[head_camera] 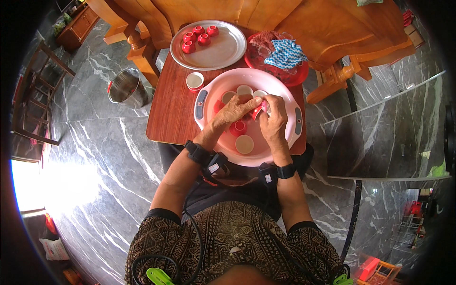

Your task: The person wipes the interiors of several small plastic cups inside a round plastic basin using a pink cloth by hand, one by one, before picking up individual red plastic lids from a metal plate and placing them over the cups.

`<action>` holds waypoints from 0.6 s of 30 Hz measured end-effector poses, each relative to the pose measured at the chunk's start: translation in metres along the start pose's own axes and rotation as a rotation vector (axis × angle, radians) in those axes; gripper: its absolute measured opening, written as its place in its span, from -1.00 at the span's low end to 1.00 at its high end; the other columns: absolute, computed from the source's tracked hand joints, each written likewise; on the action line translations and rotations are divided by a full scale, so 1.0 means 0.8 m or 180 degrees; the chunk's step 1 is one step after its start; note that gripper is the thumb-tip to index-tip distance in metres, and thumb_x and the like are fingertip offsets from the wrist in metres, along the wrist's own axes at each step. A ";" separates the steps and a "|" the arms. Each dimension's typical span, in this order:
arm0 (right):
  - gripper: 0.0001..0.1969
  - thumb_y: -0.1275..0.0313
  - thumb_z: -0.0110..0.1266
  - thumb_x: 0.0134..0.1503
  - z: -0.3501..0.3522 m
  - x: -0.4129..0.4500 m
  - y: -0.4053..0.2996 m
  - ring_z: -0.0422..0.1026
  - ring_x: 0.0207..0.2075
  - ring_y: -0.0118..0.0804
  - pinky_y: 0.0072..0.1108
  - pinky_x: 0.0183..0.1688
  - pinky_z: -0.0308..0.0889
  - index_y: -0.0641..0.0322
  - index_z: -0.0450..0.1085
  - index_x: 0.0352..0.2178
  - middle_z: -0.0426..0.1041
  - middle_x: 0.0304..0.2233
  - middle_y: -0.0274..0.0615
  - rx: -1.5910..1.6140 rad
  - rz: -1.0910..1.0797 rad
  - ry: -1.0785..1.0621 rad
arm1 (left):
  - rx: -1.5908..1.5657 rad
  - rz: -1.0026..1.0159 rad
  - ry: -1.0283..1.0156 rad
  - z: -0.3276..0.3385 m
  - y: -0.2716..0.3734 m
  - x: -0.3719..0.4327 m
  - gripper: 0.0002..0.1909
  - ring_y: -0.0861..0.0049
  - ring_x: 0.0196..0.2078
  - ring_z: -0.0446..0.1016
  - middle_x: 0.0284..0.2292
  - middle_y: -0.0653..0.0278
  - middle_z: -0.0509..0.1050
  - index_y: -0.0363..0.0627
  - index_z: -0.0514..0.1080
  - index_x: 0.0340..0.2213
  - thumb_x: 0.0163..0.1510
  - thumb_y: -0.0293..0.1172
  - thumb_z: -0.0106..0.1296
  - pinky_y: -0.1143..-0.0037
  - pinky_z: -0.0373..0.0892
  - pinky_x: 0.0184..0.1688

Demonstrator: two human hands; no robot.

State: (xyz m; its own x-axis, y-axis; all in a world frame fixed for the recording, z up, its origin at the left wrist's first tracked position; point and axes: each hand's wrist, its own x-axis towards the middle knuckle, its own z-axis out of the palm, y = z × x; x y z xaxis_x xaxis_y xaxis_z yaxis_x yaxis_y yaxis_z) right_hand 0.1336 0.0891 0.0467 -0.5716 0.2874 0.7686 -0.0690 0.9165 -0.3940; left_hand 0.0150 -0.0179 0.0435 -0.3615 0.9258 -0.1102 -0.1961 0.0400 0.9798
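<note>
Over a pink plastic basin (290, 96) my two hands meet. My left hand (233, 108) grips a small red cup (256, 112) with a pale inside, its thumb near the rim. In my right hand (274, 119) is a small pink-and-white scrubbing piece (264, 107), pressed at the cup and mostly hidden by the fingers. Water in the basin holds several more red cups with pale insides, among them an upturned red cup (238, 127) and a round pale cup (244, 144) near the front. Others lie partly behind my left hand.
The basin stands on a brown wooden table (167, 117). Behind it are a metal tray (224, 53) with several red cups and a red basin (299, 76) with a blue-and-white cloth (286, 53). Stacked cups (195, 82) stand left; a steel bucket (128, 89) sits on the floor.
</note>
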 end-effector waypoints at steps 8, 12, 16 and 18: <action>-0.73 0.55 0.09 -0.03 0.002 -0.009 0.011 0.46 -0.38 -0.01 -0.36 -0.30 0.36 0.29 0.31 -0.23 0.44 -0.41 0.00 0.0523 0.1165 -0.0339 | -0.0024 0.0358 0.0098 -0.005 -0.010 0.004 -0.48 0.67 -0.39 0.40 -0.41 0.36 0.45 -0.20 0.42 -0.20 0.04 0.04 0.12 0.64 0.33 -0.38; -0.77 0.51 0.11 -0.02 -0.005 -0.001 -0.001 0.46 -0.42 -0.01 -0.37 -0.33 0.36 0.28 0.34 -0.28 0.46 -0.46 -0.03 0.1010 0.2209 -0.0709 | 0.0012 0.0183 0.0209 -0.008 -0.016 0.009 -0.53 0.66 -0.37 0.41 -0.41 0.34 0.46 -0.22 0.43 -0.20 0.04 -0.05 0.14 0.63 0.34 -0.37; -0.84 0.43 0.13 -0.01 0.007 -0.028 0.021 0.47 -0.40 0.07 -0.29 -0.33 0.35 0.28 0.38 -0.39 0.49 -0.44 0.02 0.0659 0.2308 -0.1449 | -0.0900 0.0215 0.0846 -0.009 -0.011 0.007 -0.64 0.64 -0.39 0.42 -0.41 0.32 0.47 -0.19 0.44 -0.23 0.08 -0.13 0.05 0.62 0.34 -0.38; -0.80 0.38 0.12 -0.01 0.016 -0.049 0.044 0.46 -0.29 0.10 -0.23 -0.25 0.35 0.28 0.42 -0.38 0.49 -0.34 0.09 0.0033 0.1786 -0.2064 | -0.1416 0.0001 0.1127 -0.016 -0.018 0.011 -0.65 0.62 -0.46 0.40 -0.46 0.33 0.45 -0.15 0.43 -0.25 0.11 -0.11 -0.04 0.59 0.33 -0.40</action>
State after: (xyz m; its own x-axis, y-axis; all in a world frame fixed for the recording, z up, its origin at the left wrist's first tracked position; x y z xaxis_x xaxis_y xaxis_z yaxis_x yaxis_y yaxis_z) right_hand 0.1435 0.1067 -0.0039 -0.8778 0.4786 0.0196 0.3581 0.6828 -0.6368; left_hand 0.0025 -0.0149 0.0264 -0.6302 0.7402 -0.2345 -0.5335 -0.1934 0.8234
